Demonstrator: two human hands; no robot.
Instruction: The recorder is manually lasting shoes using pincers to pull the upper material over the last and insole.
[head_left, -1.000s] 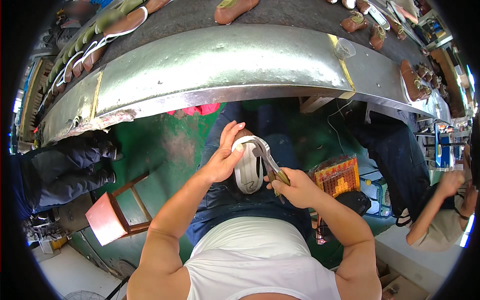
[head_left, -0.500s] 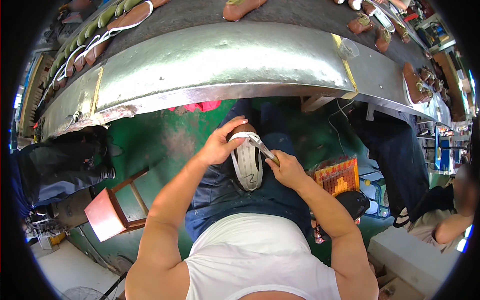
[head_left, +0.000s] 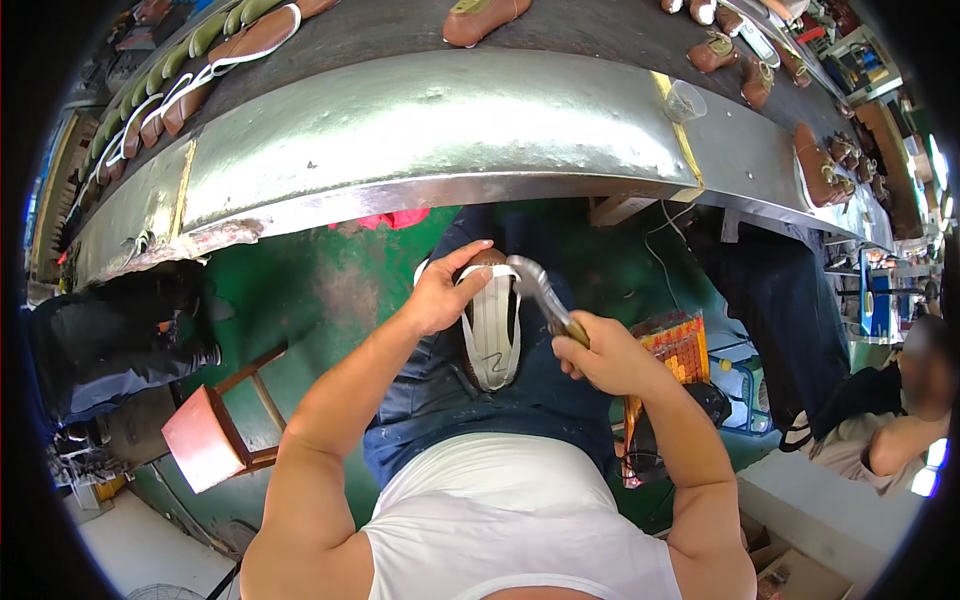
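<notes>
A brown shoe on its last lies sole up on my lap, its pale underside showing and a white strip along its edge. My left hand grips its far end, the thumb on the underside and the fingers along the brown side. In my right hand is a curved metal tool with an olive-yellow handle, which looks like lasting pincers. The fingers wrap round the handle. The metal head is beside the shoe's far right edge, blurred; whether it touches I cannot tell.
A metal-edged bench spans the far side, bearing several brown shoes and a clear cup. At the left stands a reddish stool. A beaded seat mat is at my right. Other people sit on both sides.
My right hand and the pincers have shifted right, and the tool's head has swung up off the underside to the shoe's far right edge. My left hand keeps its hold.
</notes>
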